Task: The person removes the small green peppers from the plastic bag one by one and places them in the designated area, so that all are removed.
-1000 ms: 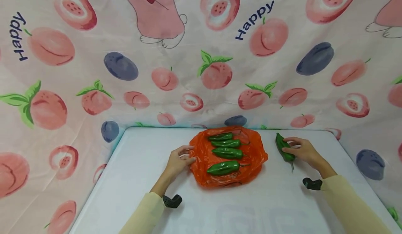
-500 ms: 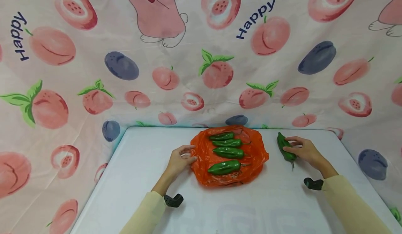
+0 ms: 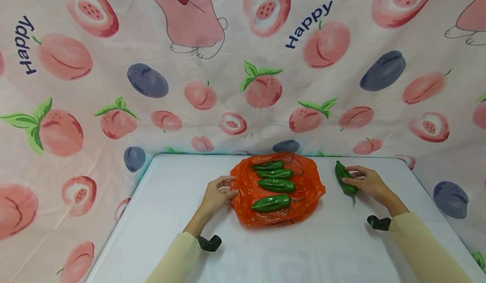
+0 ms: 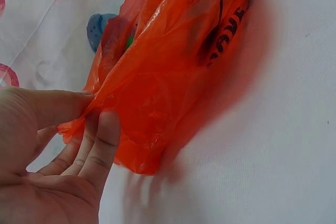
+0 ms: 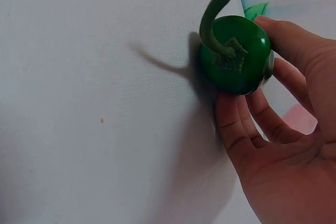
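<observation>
A person in pale yellow sleeves works with both bare hands at a white counter (image 3: 178, 179), in front of a fruit-print cloth (image 3: 224, 68). Slightly right of centre, four green peppers (image 3: 276, 185) lie side by side within the outline of a crinkled orange plastic bag (image 3: 244, 190), tips to the left, thin stems to the right. The left hand (image 3: 214, 195) has its grip on the bag's left edge, pinching the film between thumb and fingers. Well to the right of the bag, the right hand (image 3: 367, 184) has its grip round a fifth green pepper (image 3: 339, 171), thumb on one side and fingers on the other. Its tip points towards the cloth, its curved stem back towards the person. From these angles it is hard to tell whether this pepper rests on the counter or is slightly raised.

The bag looks thin, so a hard tug from the left hand could tear it or drag its folds and roll the four peppers out of line. The held pepper looks smooth and glossy; a loose pinch could let it slip, and its stem could snag on the film.
</observation>
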The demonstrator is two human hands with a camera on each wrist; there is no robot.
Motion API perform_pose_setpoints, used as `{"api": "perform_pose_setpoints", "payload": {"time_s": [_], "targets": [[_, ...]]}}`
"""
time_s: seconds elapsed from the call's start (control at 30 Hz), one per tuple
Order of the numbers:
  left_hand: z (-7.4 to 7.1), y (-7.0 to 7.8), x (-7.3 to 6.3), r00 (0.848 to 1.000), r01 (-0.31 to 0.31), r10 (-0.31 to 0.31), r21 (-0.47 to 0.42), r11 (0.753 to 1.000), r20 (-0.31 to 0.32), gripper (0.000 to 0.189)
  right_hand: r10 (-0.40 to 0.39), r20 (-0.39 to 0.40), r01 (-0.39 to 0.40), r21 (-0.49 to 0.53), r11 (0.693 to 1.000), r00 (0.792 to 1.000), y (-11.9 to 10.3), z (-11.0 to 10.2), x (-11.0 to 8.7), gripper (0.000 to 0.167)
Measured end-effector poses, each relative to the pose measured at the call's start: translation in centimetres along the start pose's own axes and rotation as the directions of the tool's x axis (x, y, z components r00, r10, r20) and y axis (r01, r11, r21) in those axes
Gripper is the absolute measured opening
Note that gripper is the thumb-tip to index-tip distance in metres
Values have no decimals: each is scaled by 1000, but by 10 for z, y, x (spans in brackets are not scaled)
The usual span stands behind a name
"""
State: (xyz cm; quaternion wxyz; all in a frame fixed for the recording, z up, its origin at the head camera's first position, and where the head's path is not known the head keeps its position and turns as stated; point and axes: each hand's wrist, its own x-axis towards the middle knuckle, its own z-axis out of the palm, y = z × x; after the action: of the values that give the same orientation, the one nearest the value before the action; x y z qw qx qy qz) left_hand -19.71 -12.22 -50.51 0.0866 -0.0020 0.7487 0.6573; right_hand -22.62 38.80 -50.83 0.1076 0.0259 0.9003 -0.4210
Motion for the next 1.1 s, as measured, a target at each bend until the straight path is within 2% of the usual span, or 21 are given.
{"api": "perform_pose_setpoints", "payload": {"time_s": [0.4,0.6,0.83,1.1], "targets": [[2,3,-4,1000,1,-1,-3,1000,-12,42,24,37,-23,-27,999,999,-3,-5,-3,83],[3,12,-8,1000,5,-5,8,1000,-2,41,-21,75,26,-66,997,997,-5,-11,-5,73],[1,1,-3,1000,-10,10,2,1000,-10,43,-55,121,61,-45,997,991,-9,-17,-5,70],[-1,1,-3,1000,-8,8,-15,1000,10,43,-69,127,86,-133,987,990,-14,-25,-8,72]]}}
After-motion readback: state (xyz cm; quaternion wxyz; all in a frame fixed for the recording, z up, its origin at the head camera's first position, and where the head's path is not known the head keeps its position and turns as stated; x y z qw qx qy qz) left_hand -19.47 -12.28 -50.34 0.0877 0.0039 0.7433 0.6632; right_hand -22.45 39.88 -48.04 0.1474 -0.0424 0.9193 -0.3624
